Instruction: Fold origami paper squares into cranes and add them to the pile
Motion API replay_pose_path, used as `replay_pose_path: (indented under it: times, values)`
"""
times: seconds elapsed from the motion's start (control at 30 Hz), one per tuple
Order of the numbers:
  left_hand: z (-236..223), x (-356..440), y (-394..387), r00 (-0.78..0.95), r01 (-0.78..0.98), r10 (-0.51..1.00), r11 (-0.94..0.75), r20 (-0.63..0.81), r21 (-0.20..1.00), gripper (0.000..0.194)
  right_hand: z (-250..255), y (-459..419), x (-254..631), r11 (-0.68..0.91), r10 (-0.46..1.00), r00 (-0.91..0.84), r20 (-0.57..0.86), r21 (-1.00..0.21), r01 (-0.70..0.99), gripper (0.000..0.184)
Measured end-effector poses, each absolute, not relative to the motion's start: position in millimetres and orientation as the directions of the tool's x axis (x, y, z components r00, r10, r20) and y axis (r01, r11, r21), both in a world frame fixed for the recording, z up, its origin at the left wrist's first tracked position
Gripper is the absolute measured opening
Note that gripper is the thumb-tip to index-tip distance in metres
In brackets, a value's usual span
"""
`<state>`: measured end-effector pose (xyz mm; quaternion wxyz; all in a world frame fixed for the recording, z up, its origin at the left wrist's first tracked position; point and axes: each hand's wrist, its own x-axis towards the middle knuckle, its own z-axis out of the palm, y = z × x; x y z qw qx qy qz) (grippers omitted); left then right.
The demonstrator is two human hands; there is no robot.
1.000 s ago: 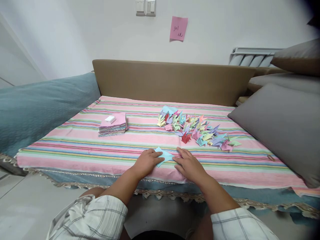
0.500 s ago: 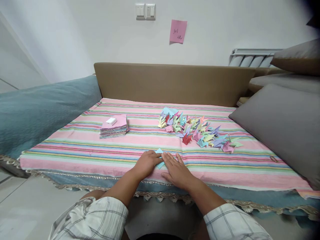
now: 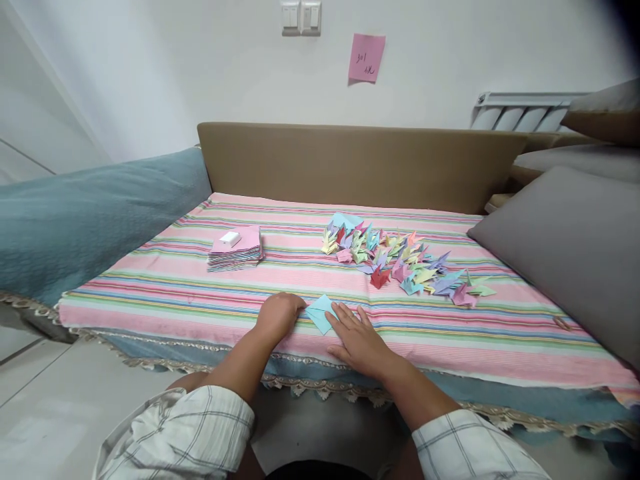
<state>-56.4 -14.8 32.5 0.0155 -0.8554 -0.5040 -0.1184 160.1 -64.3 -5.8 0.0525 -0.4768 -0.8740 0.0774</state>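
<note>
A light blue piece of folded origami paper lies on the striped cloth in front of me, with diagonal fold lines across it. My left hand is closed at the paper's left point, thumb and forefinger pinching that corner; its other fingers are curled out of sight. Flat over the paper's right part rests my right hand, its fingers stretched out and its thumb apart. The right end of the paper is hidden beneath those fingers.
Many folded paper cranes in mixed colours lie beyond my right hand. A stack of square paper with a white block on top sits at the back left. Grey cushions stand at the right; the striped cloth covers the seat.
My right hand has moved left onto the paper and flattened there. The left hand has gone from pressing flat on the paper to pinching its left point. The view has shifted slightly.
</note>
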Motion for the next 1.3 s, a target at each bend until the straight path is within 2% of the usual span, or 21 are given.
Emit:
replay_pose_path:
  times: [0.13,0.27,0.37,0.47,0.77,0.9,1.13,1.23,1.3]
  values:
    - [32.3,-52.5,-24.2,0.521,0.817,0.769,-0.575,0.371,0.044,0.030,-6.4,-63.7,159.3,0.529,0.843,-0.537,0.011,-0.189,0.827,0.067]
    - [18.4,-38.5,-44.4,0.753,0.625,0.607,-0.780,0.254,0.009,0.053,-9.1,-63.4,159.6,0.539,0.839,-0.542,0.039,-0.187,0.821,0.071]
    - [5.3,-35.4,-52.3,0.769,0.627,0.620,-0.779,0.156,0.002,0.075,-11.4,-63.2,161.1,0.551,0.833,-0.549,0.063,-0.184,0.814,0.070]
    - [-2.5,-40.1,-51.3,0.747,0.661,0.655,-0.749,0.114,-0.032,0.084,-13.2,-62.9,162.1,0.553,0.832,-0.552,0.060,-0.181,0.813,0.072]
    - [-5.5,-54.3,-49.1,0.699,0.715,0.706,-0.688,0.114,-0.123,0.084,-14.3,-62.8,163.3,0.562,0.827,-0.558,0.075,-0.174,0.809,0.074]
    - [-0.8,-58.6,-49.6,0.680,0.734,0.726,-0.671,0.108,-0.110,0.081,-15.9,-60.9,167.4,0.567,0.823,-0.562,0.081,-0.167,0.806,0.072]
    - [14.9,-52.7,-42.9,0.611,0.790,0.780,-0.611,0.135,-0.045,0.063,-15.4,-60.8,169.3,0.564,0.826,-0.556,0.096,-0.156,0.811,0.071]
    - [17.0,-45.4,-43.3,0.593,0.800,0.780,-0.599,0.201,-0.034,0.067,-15.2,-60.8,168.8,0.569,0.822,-0.562,0.089,-0.150,0.809,0.072]
    - [16.1,-40.7,-46.8,0.664,0.740,0.717,-0.671,0.211,-0.047,0.069,-16.1,-60.5,168.9,0.570,0.822,-0.562,0.095,-0.145,0.809,0.071]
